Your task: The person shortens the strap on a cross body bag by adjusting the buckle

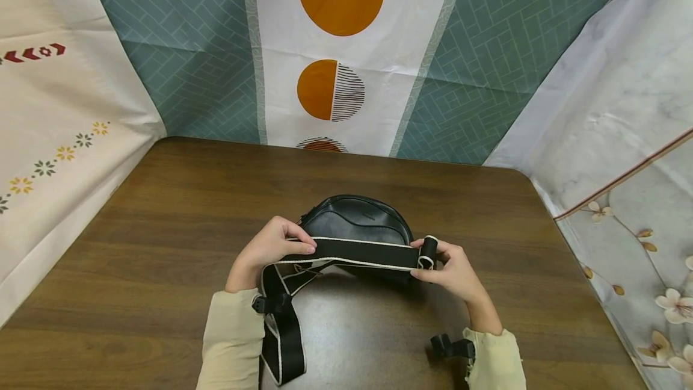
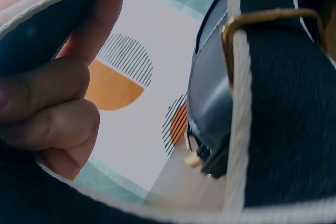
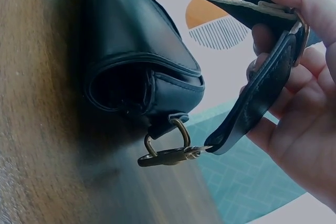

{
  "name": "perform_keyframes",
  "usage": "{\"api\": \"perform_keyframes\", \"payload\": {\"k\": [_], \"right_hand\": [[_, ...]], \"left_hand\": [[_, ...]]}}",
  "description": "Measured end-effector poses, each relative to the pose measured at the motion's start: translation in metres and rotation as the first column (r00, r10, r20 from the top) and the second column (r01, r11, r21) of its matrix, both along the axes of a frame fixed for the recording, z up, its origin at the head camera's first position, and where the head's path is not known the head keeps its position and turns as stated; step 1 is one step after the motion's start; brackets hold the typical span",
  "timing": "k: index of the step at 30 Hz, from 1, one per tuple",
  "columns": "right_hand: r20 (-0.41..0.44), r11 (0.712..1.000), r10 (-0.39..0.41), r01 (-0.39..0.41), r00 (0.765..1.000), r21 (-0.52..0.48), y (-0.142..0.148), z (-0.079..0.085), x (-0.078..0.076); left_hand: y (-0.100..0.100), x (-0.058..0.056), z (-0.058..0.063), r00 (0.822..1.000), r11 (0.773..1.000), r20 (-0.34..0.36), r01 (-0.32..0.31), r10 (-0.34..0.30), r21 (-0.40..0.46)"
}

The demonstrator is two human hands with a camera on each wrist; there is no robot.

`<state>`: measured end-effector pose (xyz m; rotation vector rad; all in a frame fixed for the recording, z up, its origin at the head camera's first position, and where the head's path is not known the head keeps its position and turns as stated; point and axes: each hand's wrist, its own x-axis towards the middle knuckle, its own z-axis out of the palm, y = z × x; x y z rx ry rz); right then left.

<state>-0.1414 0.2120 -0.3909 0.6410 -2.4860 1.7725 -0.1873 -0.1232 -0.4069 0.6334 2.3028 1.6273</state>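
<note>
A black leather shoulder bag (image 1: 357, 218) with a curved top rests on the wooden table. Its black strap (image 1: 363, 253), edged in white, is stretched between my two hands in front of the bag. My left hand (image 1: 271, 248) pinches the strap between thumb and fingers. The strap's far part hangs in a loop below my left wrist. At the other end, my right hand (image 1: 455, 272) holds a short rolled section (image 1: 429, 251) of strap. In the right wrist view a leather tab (image 3: 257, 98) runs from that hand to a metal clasp (image 3: 170, 156) on the bag's ring. A brass buckle (image 2: 273, 17) encircles the strap in the left wrist view.
The brown wooden table (image 1: 162, 245) extends around the bag, with its back edge against a green and white patterned cloth (image 1: 206, 59). Pale printed cloths hang at the left (image 1: 54, 107) and right (image 1: 622, 137). A dark band (image 1: 453, 346) sits at my right sleeve.
</note>
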Motion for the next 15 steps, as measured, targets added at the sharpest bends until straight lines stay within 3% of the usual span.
{"api": "perform_keyframes", "payload": {"k": [15], "right_hand": [[-0.002, 1.0, -0.005, 0.005, 1.0, 0.019, 0.002, 0.0013, -0.0016]], "left_hand": [[-0.0103, 0.0014, -0.0011, 1.0, 1.0, -0.022, -0.006, 0.007, 0.013]]}}
